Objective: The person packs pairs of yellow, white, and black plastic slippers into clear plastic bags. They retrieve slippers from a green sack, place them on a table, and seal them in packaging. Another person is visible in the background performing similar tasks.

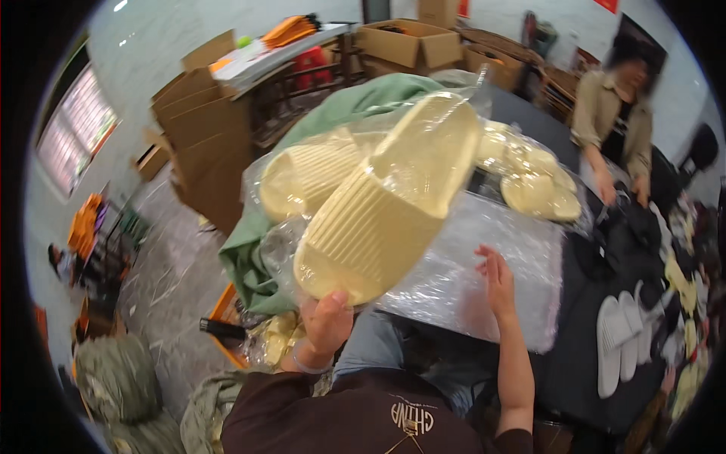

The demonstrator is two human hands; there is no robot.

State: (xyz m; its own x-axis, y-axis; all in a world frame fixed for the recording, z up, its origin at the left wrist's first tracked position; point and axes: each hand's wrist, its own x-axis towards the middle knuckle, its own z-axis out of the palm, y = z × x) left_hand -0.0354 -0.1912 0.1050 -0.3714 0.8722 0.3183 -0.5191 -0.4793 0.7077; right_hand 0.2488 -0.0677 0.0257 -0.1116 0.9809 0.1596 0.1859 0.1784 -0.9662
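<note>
A pale yellow ribbed slipper (386,219) wrapped in a clear plastic bag is held up in the air above the near left part of the worktop (575,356), its toe end pointing down toward the person. The left hand (327,321) is clamped on that lower end, thumb pressed against the sole edge. A second yellow slipper (306,175) sits in the same wrapping just behind and to the left of the first. The right hand (495,281) lies with fingers spread apart on a sheet of clear plastic film (484,257) covering the near edge of the worktop, gripping nothing. Further along the worktop lie more bagged yellow slippers (533,178), and white slippers (624,337) rest near its right edge. A green cloth (340,110) drapes over the left edge. At the far right corner another person (612,121) seems to be handling dark items, though blur hides the detail. Cardboard boxes (200,121) stand on the floor beyond.
</note>
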